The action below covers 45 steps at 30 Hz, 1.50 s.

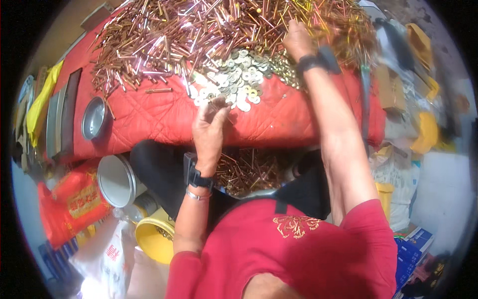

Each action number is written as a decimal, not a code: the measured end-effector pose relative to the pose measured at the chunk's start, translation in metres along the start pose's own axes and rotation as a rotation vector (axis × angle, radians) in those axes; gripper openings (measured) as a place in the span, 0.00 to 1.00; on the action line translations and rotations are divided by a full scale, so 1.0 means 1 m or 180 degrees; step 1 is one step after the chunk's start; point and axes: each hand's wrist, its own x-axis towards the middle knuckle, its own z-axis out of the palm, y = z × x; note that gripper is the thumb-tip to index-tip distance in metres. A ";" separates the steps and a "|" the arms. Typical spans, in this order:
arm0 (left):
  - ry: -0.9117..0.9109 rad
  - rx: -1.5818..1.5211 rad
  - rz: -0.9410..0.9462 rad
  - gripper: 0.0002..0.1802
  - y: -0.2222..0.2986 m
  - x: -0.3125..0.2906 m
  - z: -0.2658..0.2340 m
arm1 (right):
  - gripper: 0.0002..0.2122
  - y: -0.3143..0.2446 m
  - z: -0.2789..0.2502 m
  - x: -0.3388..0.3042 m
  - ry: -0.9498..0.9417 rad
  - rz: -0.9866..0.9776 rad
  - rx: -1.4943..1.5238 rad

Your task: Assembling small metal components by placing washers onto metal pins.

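Observation:
A wide heap of slim copper-coloured metal rods point(164, 40) covers the far part of a red quilted cloth point(149, 112). In front of it lies a spread of flat silver washers point(239, 77), and to their right a patch of small brassy nut-like pieces point(284, 72). My left hand point(209, 130) is at the near edge of the washers, thumb and fingers pinched together; what is between them is too small to name. My right hand point(298, 42) reaches into the far right of the rod heap with its fingers closed, and their tips are partly lost among the rods.
A metal bowl point(93, 118) sits at the cloth's left. Below stand a pale round bucket point(114, 180) and a yellow bucket point(149, 244) with small parts inside. More rods point(246, 174) lie between my legs. A cardboard box point(389, 88) is at the right.

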 end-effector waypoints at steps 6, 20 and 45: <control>-0.0032 0.0644 0.0497 0.09 -0.026 0.006 -0.005 | 0.15 -0.010 -0.048 -0.039 -0.0471 0.0540 0.1340; 0.0213 0.1648 0.0998 0.08 -0.040 0.002 0.009 | 0.09 -0.059 -0.127 -0.179 -0.1266 -0.0456 0.2269; 0.0328 -0.1678 -0.0702 0.15 -0.027 -0.030 -0.002 | 0.06 -0.090 -0.119 -0.167 -0.1894 -0.1301 0.0422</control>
